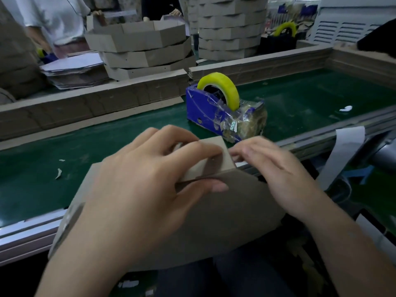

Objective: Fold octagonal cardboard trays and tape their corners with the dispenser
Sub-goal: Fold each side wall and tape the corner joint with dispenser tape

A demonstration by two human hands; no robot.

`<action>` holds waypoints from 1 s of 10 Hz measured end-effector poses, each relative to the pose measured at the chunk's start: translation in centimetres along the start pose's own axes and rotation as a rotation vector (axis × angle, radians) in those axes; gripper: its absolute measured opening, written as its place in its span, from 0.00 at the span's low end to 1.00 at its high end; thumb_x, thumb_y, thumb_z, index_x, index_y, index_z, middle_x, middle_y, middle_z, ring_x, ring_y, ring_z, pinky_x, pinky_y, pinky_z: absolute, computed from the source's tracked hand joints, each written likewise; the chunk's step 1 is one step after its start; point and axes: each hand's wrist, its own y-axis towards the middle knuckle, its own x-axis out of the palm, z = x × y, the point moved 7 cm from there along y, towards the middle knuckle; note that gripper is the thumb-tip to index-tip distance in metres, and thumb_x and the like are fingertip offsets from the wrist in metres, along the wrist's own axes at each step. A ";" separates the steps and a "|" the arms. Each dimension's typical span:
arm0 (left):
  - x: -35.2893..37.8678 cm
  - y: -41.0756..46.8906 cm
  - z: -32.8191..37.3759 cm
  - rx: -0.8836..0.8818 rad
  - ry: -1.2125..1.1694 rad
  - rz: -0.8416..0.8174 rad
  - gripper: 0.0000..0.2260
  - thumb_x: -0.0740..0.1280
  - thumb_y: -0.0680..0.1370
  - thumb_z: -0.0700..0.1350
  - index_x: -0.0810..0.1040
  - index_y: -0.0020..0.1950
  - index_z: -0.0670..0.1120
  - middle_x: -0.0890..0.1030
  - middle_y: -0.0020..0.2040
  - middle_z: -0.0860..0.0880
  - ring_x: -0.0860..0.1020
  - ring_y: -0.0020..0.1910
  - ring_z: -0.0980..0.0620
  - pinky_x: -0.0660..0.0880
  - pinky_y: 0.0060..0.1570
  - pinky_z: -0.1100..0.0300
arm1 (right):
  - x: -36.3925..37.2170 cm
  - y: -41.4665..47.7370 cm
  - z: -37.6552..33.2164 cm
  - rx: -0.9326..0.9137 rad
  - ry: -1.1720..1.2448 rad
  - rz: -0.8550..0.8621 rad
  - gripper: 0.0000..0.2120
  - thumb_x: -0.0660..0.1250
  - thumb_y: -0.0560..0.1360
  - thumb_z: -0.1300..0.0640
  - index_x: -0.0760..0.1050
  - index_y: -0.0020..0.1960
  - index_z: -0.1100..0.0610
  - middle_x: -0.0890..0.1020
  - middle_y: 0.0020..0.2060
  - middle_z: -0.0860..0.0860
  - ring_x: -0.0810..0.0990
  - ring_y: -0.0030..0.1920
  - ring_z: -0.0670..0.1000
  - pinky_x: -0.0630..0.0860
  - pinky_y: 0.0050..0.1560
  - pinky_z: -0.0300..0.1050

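Note:
A brown cardboard tray (225, 213) rests partly on my lap and against the metal front edge of the green belt. My left hand (145, 174) grips its raised side flaps at a corner, thumb under the fold and fingers over the top. My right hand (270, 166) is blurred and presses its fingertips on the same corner from the right. Whether a tape strip lies under those fingers I cannot make out. The blue tape dispenser (214, 112) with a yellow tape roll (220, 86) stands on the belt just beyond the corner, its cutter end covered in old tape scraps.
A low cardboard wall (85, 108) runs along the belt's far side. Behind it are stacks of folded trays (145, 52), taller stacks (231, 28) and flat sheets (72, 69). A person in white stands at far left. A second dispenser (282, 35) sits at back right.

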 end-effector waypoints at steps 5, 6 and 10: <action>-0.6 -3.9 -5.0 -0.168 -0.216 0.111 0.18 0.71 0.73 0.53 0.78 0.63 0.54 0.77 0.63 0.59 0.75 0.62 0.56 0.72 0.58 0.62 | -4.0 2.5 -2.2 -0.018 -0.144 -0.160 0.17 0.68 0.65 0.35 0.80 0.40 0.48 0.82 0.37 0.50 0.79 0.38 0.50 0.72 0.37 0.36; -0.4 -4.2 -4.8 -0.196 -0.376 0.151 0.17 0.69 0.75 0.53 0.78 0.62 0.51 0.77 0.61 0.61 0.74 0.62 0.62 0.69 0.58 0.72 | -3.9 2.3 -2.3 -0.028 -0.049 -0.117 0.11 0.71 0.66 0.41 0.81 0.42 0.47 0.83 0.39 0.46 0.80 0.39 0.44 0.72 0.37 0.30; -0.9 -6.0 -5.3 -0.223 -0.412 0.127 0.17 0.63 0.76 0.51 0.77 0.64 0.50 0.76 0.61 0.49 0.75 0.63 0.53 0.69 0.60 0.68 | -0.1 1.5 -2.6 -0.081 -0.073 -0.093 0.17 0.67 0.66 0.37 0.79 0.49 0.46 0.79 0.47 0.42 0.78 0.50 0.43 0.71 0.45 0.30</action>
